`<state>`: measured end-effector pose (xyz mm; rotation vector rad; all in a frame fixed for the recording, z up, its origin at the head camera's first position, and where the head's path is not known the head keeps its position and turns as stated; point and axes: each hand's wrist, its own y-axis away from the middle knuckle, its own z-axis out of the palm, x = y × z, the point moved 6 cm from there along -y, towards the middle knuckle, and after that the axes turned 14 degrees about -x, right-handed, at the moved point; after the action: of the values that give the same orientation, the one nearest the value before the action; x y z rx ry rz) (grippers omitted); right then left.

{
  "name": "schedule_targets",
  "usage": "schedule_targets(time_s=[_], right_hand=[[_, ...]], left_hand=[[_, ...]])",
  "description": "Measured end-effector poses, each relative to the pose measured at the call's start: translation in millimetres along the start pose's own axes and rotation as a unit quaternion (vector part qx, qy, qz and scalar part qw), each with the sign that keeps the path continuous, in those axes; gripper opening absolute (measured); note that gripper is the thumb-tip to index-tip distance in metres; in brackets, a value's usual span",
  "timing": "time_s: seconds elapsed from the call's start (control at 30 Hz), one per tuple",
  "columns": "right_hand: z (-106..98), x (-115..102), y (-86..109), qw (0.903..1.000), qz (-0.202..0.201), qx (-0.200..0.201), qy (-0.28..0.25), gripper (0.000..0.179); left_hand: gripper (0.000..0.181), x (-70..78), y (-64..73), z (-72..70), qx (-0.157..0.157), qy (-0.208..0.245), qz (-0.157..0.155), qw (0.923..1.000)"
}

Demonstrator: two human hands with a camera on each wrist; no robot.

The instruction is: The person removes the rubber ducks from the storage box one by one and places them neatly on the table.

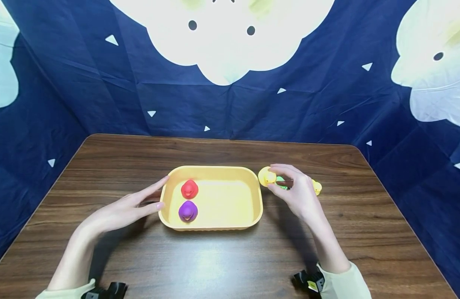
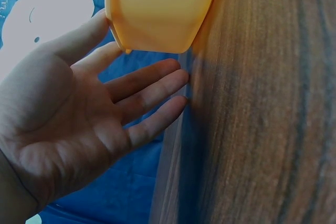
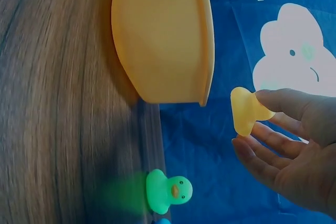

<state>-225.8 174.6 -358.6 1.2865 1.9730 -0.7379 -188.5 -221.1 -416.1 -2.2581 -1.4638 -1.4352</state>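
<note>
Between thumb and fingertips, my right hand (image 1: 295,189) pinches a yellow rubber duck (image 3: 244,111) just off the right end of a yellow tray (image 1: 222,207). In the right wrist view the duck is raised clear of the table. My left hand (image 1: 119,212) has its fingers extended, thumb and index finger touching the tray's left end. Inside the tray's left part, a red duck (image 1: 189,189) stands behind a purple duck (image 1: 188,211). A green duck (image 3: 169,191) on the table is partly covered by my right hand in the head view.
Another yellow duck (image 1: 317,187) shows past my right hand. Low in the right wrist view, a small blue thing (image 3: 164,221) is mostly cut off. The wooden table (image 1: 211,261) ends at a blue cloth backdrop (image 1: 230,110) with white clouds.
</note>
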Motion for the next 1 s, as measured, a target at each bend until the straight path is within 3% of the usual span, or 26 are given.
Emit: schedule_targets(time_s=[0.5, 1.0], right_hand=[[-10.1, 13.4, 9.3, 0.9982, 0.020, -0.015, 0.055, 0.039], [-14.7, 34.4, 17.9, 0.9935, 0.016, -0.053, 0.099, 0.031]], left_hand=[[0.070, -0.1, 1.4, -0.2, 0.002, 0.006, -0.002, 1.0000], [0.069, -1.3, 1.0, -0.4, 0.003, 0.015, -0.003, 0.9999]])
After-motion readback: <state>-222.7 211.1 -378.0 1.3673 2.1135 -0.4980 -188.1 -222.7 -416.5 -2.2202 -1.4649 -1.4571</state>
